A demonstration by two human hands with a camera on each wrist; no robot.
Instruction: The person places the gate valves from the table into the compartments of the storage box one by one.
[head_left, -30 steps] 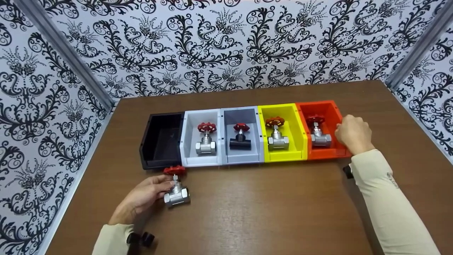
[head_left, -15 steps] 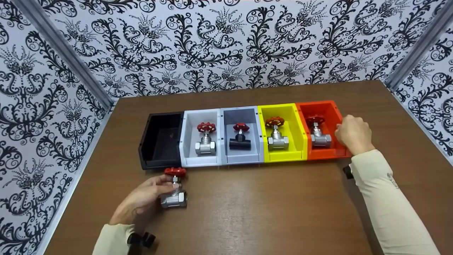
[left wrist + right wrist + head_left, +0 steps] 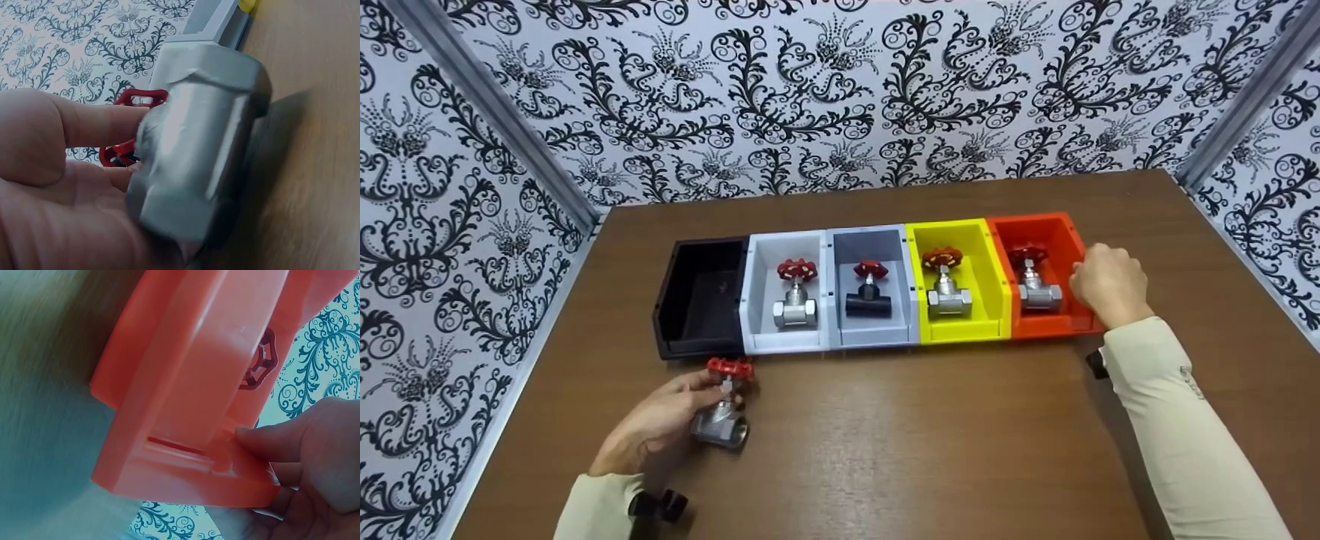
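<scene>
My left hand (image 3: 660, 416) grips a metal valve (image 3: 718, 429) by its neck, just below the red handwheel (image 3: 730, 367), in front of the black bin (image 3: 712, 300). In the left wrist view the steel body (image 3: 197, 135) with its hex ends fills the middle, and the handwheel is partly hidden behind fingers and body. On the far right, my right hand (image 3: 1111, 283) pinches the side wall of the red bin (image 3: 1069, 259), thumb on the inner face in the right wrist view. Another red-wheeled steel valve (image 3: 1039, 292) lies in that bin.
Between the black and red bins stand a white bin (image 3: 763, 300), a grey bin (image 3: 847, 251) and a yellow bin (image 3: 979, 247), joined in a row. Each holds one red-wheeled valve; the grey bin's valve (image 3: 869, 304) has a black body. Patterned walls enclose the brown table (image 3: 930, 435).
In my left hand the valve has turned, its body swinging left so that one open end faces right and forward. The right hand stays on the red bin.
</scene>
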